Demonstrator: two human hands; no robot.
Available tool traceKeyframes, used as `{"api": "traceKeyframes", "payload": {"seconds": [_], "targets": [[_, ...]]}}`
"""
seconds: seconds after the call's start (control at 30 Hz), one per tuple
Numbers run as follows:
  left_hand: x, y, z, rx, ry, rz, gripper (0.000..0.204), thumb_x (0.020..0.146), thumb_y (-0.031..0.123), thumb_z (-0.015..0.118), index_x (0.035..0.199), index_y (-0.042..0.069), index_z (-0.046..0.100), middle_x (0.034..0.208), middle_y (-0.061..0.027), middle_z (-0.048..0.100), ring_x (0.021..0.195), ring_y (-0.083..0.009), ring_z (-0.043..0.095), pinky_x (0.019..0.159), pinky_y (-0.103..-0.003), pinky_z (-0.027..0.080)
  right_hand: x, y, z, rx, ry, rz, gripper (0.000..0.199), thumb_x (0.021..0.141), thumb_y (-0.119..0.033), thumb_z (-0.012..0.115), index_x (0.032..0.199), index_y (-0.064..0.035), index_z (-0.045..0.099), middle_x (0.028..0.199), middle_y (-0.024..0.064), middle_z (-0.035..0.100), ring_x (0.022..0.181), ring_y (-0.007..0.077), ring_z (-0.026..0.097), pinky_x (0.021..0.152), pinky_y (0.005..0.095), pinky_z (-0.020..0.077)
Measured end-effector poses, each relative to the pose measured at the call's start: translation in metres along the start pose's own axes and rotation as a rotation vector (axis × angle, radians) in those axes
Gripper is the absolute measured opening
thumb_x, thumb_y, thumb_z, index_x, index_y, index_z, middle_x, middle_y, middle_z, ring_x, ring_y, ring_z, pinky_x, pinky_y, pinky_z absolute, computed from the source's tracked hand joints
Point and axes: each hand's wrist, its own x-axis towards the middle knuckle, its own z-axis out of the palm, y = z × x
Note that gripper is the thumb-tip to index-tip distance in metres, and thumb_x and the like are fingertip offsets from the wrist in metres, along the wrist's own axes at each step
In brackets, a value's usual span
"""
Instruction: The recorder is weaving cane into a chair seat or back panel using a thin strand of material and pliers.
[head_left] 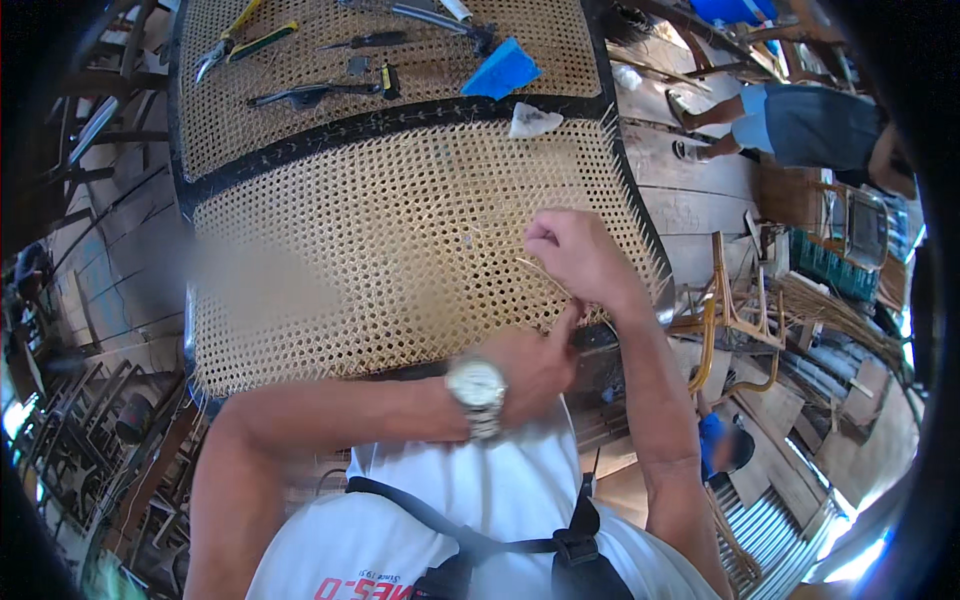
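A woven cane panel (pixel 380 230) in a dark frame lies in front of me. My right hand (pixel 580 255) is closed over the panel's near right part, its fingers curled in; I cannot make out what they grip. A thin, pale cane strand (pixel 545 272) curves from below those fingers toward my left hand (pixel 535 365). That left hand, with a watch (pixel 477 388) on its wrist, is at the near edge of the frame. One finger reaches up to the strand beside my right wrist, while the others are blurred or hidden. Loose cane ends stick out along the right side.
At the panel's far end lie pliers (pixel 243 42), a pointed tool (pixel 370 40), a dark tool (pixel 315 94), a blue wedge-shaped piece (pixel 503 70) and a white lump (pixel 535 121). A rattan chair frame (pixel 712 310) stands to the right. Another person (pixel 810 125) is at the far right.
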Motion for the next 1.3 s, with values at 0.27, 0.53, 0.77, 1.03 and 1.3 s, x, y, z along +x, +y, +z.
{"api": "traceKeyframes", "payload": {"seconds": [0.27,0.53,0.77,1.03,1.3], "targets": [[0.016,-0.120,-0.049,0.109,0.311,0.004,0.019,0.096,0.017,0.052,0.103,0.002,0.061,0.083,-0.0174,0.063,0.064,-0.0338,0.063,0.065,-0.047,0.052,-0.014,0.030,0.005,-0.156,0.123,-0.037,0.022,0.086,-0.020,0.064,0.094,-0.0012,0.071,0.079,0.0145,0.069,0.069,0.0233,0.066,0.067,0.0353,0.0508],[0.049,-0.127,-0.081,0.077,-0.032,-0.101,0.028,0.099,0.024,0.050,0.096,0.000,0.062,0.072,-0.0177,0.066,0.065,-0.0299,0.068,0.065,-0.046,0.052,-0.008,0.025,0.000,-0.151,0.066,0.035,0.021,0.084,-0.021,0.062,0.090,-0.0037,0.072,0.087,0.0171,0.067,0.082,0.0326,0.066,0.078,0.0428,0.0510],[0.054,-0.112,-0.098,-0.134,-0.387,-0.255,0.039,0.101,0.035,0.049,0.088,0.002,0.065,0.070,-0.0063,0.072,0.061,-0.0147,0.071,0.065,-0.036,0.057,-0.013,0.008,0.000,-0.151,0.118,0.017,0.014,0.083,-0.019,0.064,0.082,-0.0065,0.071,0.086,0.0129,0.065,0.084,0.0333,0.066,0.078,0.0438,0.0524],[0.086,-0.110,-0.116,-0.071,-0.565,-0.259,0.028,0.089,0.030,0.060,0.077,0.006,0.069,0.069,-0.0067,0.072,0.057,-0.0128,0.067,0.050,-0.031,0.049,-0.014,0.008,0.009,-0.111,0.192,0.031,0.014,0.083,-0.018,0.066,0.080,-0.0054,0.070,0.084,0.0120,0.064,0.083,0.0326,0.066,0.075,0.0437,0.0522],[0.073,-0.098,-0.091,-0.210,-0.396,-0.343,0.032,0.093,0.023,0.057,0.072,0.002,0.068,0.066,-0.0075,0.071,0.051,-0.0132,0.064,0.046,-0.032,0.050,-0.009,0.022,0.023,0.000,0.116,0.035,0.016,0.083,-0.017,0.071,0.087,-0.0011,0.073,0.083,0.0135,0.063,0.077,0.0294,0.066,0.072,0.0381,0.0513]]}}
